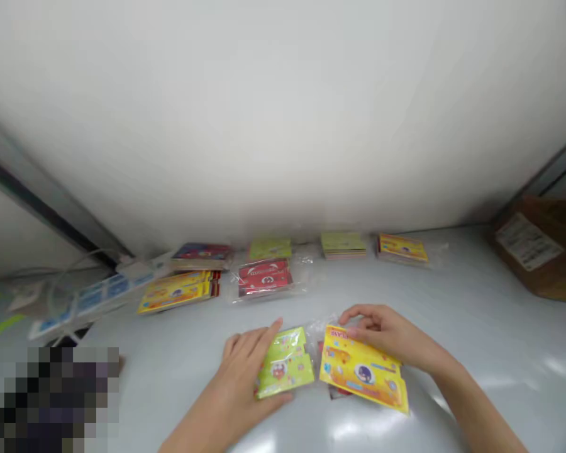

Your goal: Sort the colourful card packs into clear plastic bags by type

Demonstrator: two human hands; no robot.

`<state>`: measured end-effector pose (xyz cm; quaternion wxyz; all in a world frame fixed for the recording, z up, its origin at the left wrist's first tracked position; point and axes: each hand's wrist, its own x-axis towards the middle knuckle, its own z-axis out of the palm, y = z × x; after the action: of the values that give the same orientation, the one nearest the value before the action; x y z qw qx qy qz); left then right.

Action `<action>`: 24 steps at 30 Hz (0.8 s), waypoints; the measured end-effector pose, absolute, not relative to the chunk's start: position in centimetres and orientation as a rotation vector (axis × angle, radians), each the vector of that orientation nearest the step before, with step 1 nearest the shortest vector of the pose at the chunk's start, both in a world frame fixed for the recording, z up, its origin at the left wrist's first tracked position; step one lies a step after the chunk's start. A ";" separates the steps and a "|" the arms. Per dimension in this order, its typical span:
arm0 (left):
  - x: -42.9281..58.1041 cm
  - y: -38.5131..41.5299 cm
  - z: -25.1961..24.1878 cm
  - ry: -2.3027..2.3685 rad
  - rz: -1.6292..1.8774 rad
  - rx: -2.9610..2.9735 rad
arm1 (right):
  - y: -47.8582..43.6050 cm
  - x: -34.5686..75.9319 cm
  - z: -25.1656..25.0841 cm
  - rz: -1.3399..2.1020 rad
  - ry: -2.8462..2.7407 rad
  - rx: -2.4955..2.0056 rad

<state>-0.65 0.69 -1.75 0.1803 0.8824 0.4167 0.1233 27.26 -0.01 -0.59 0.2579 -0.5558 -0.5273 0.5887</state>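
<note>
Right grip (382,330) on yellow packet (363,371), red card (337,392) underneath

Lower centre of the frame: 1 card packet (285,363) beneath the left hand (233,371), just beside a second card packet (363,368) beneath the right hand (382,330), all on the surface (490,302). Farther back, 6 card stacks (265,278) in 2 rows; left of them, a power strip (92,296); at the upper right, a cardboard box (542,251).
</note>
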 end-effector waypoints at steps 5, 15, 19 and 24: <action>-0.7 0.7 -1.8 1.156 0.358 2.486 | 0.2 27.6 -0.6 1.457 -1.438 -1.553; -0.9 0.6 -2.2 1.162 0.340 2.507 | 0.6 28.9 -0.8 0.965 -1.596 -1.805; -0.9 0.7 -2.3 1.162 0.332 2.509 | 0.3 28.4 -0.5 1.157 -1.606 -1.667; -0.9 0.7 -2.3 1.147 0.329 2.523 | 0.0 27.8 -0.6 1.407 -1.581 -1.563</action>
<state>-0.89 0.74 -2.26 0.1741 0.8901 0.4048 0.1161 27.76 -0.05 -0.62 0.2526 -0.5746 -0.5815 0.5175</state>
